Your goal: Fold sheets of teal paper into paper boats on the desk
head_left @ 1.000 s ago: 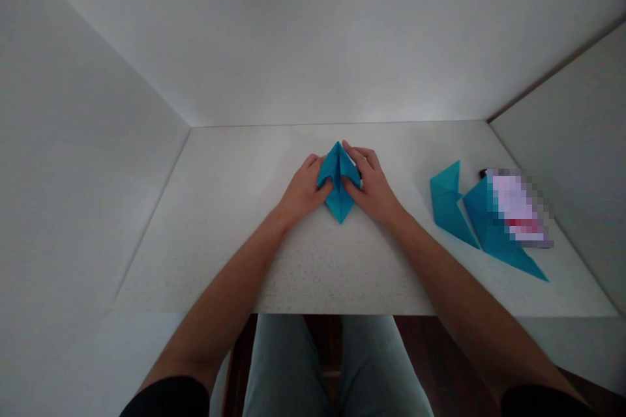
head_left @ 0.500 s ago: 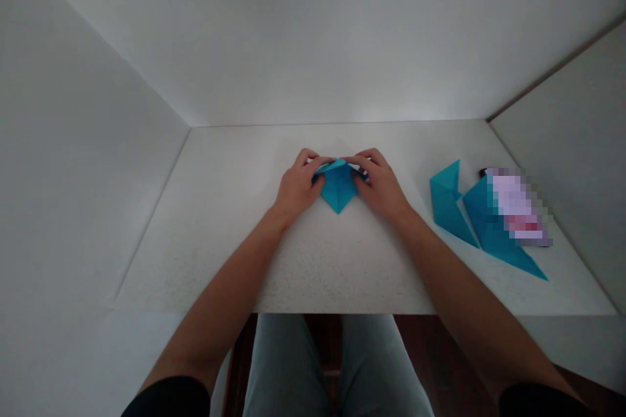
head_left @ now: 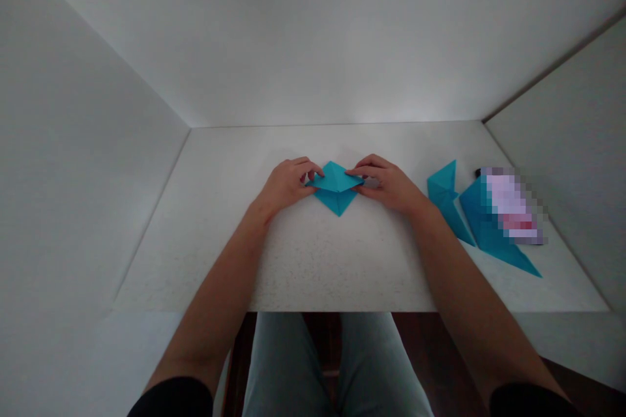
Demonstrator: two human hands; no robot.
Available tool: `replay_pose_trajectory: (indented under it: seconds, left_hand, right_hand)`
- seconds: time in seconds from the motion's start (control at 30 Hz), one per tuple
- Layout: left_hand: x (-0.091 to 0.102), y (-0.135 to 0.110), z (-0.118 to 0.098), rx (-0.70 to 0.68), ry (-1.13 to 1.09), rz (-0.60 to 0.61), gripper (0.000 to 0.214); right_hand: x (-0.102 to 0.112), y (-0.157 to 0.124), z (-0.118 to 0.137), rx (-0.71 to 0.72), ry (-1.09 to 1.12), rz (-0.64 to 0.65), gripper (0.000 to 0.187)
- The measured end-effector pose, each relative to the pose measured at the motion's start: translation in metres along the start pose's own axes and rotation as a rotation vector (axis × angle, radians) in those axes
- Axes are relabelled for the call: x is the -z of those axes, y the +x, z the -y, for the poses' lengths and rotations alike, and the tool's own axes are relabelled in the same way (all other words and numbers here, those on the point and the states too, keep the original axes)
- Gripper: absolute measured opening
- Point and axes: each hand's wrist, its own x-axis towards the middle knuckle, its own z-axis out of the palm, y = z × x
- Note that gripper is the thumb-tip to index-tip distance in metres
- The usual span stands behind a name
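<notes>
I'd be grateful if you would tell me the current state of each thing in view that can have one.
left hand: fingers on the model's left corner
right hand: fingers on the model's right corner
teal origami model: folded into a diamond, on the worktop
folded teal paper piece: lying flat, unheld
second folded teal paper piece: lying flat, partly covered
pixelated object: blurred, state unclear
</notes>
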Motion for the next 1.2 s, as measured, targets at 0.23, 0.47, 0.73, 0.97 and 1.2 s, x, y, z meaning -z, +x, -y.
replay_pose_trajectory:
  seconds: [0.23, 0.47, 0.73, 0.97, 1.2]
  left_hand:
    - [0.002, -0.005, 0.002, 0.005, -0.095, 0.103, 0.026]
    - [0.008, -0.007, 0.005, 0.125, -0.274, 0.163, 0.021]
    - [0.004, -0.006, 0.005, 0.191, -0.294, 0.095, 0.032]
    - [-0.003, -0.003, 0.004, 0.196, -0.209, 0.043, 0.031]
    - [-0.008, -0.002, 0.005, 0.103, -0.058, 0.03, 0.026]
  right_hand:
    - [0.004, -0.004, -0.002, -0.03, -0.009, 0.125, 0.03]
    - [0.009, -0.001, 0.0, -0.093, 0.039, 0.132, 0.031]
    - [0.0, 0.001, -0.002, -0.203, 0.005, 0.079, 0.03]
    - [0.0, 0.0, 0.005, -0.166, -0.035, 0.047, 0.051]
    - [-0.017, 0.006, 0.018, 0.039, -0.13, 0.154, 0.039]
